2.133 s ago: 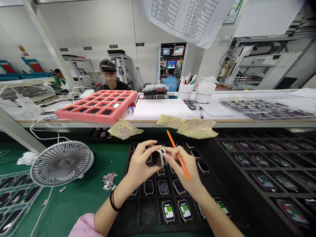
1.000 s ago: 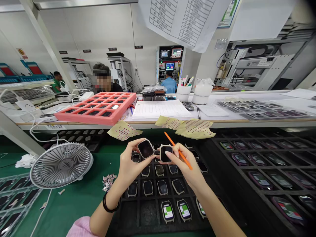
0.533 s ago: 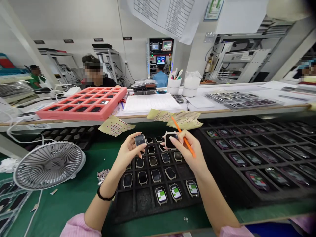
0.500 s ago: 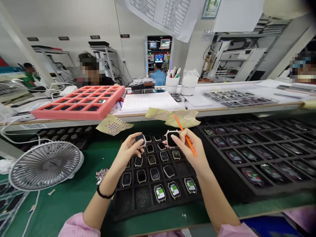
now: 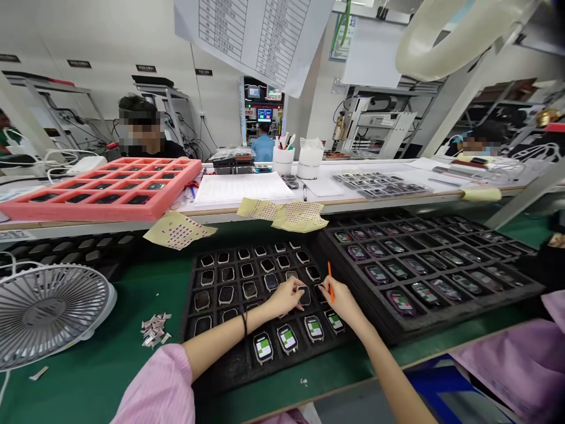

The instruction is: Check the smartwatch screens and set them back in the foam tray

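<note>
Pinching a thin orange stick (image 5: 330,284) in the right hand (image 5: 342,304), left hand (image 5: 286,297) apart, both over a black compartmented watch tray (image 5: 189,321).

No wording here can truly be read. The white chart (image 5: 253,35) hanging overhead carries ruled columns of tiny printed entries, probably numbers and characters, too small to make out. The black wall plates (image 5: 145,68) bear white lettering that is likewise illegible. The ruled paper form (image 5: 238,188) on the counter (image 5: 335,197) shows only fine lines of print, and the smartwatch screens (image 5: 288,339) show green-and-white panels without legible text.
</note>
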Motion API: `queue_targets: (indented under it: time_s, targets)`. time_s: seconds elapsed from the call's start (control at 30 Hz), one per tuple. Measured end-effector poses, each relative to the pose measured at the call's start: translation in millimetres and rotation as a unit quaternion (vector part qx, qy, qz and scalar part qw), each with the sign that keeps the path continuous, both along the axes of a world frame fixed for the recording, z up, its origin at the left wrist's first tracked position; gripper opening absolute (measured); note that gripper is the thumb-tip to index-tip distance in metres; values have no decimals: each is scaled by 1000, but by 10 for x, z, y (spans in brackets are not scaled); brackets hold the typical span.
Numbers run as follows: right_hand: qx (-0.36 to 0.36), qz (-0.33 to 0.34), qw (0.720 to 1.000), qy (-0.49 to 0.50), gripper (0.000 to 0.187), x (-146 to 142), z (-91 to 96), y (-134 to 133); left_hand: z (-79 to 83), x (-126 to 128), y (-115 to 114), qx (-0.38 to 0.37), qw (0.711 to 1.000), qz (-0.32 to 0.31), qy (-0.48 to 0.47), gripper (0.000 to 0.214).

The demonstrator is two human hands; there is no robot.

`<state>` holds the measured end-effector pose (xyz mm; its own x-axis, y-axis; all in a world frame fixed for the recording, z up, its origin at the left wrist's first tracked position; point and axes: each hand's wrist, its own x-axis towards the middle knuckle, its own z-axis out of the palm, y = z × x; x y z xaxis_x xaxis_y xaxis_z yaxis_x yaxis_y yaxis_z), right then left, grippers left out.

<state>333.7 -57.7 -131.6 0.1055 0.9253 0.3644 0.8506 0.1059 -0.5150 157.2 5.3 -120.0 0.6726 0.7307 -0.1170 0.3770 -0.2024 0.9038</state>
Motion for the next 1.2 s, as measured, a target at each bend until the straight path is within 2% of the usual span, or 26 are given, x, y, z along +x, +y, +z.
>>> queue_targets:
  time_s: [0.07,0.13,0.23,0.3,0.37,0.47,0.57,0.63,0.77,0.93,1.0,1.1,1.2]
  targets:
    - [6,-7,1000,-6,21,-19,35,-30,-20,96,-27,63,998,-5,30,14]
    - [12,-13,1000,-13,20,-94,103,-122,28,90,-42,132,989,-19,57,15]
    - [16,5,1000,-15,22,-338,210,-339,167,-60,-78,213,971,-38,105,14]
    - [1,63,998,6,21,-563,238,-487,259,-229,-140,243,958,-39,147,14]
    - [-17,89,996,18,18,-789,205,-599,324,-432,-252,254,947,-35,195,17]
    - [-30,77,997,-4,16,-1051,61,-675,362,-740,-493,250,928,-43,273,17]
    - [-30,58,997,-33,19,-1185,-88,-666,360,-965,-733,280,889,-79,354,27]
    - [-34,56,998,-25,21,-1216,-138,-647,359,-1051,-845,274,892,-84,349,30]
    - [-78,90,990,69,23,-1212,-112,-630,387,-1135,-912,235,929,-81,276,32]
    - [-147,129,969,153,27,-1209,-31,-612,450,-1246,-779,89,968,-73,224,41]
    - [-150,132,965,171,28,-1197,-17,-594,462,-1290,-711,43,973,-88,207,48]
    - [-138,138,959,205,30,-1157,-15,-564,457,-1317,-629,29,974,-103,201,57]
    - [-164,124,936,284,36,-1110,0,-511,409,-1298,-581,3,973,-129,191,59]
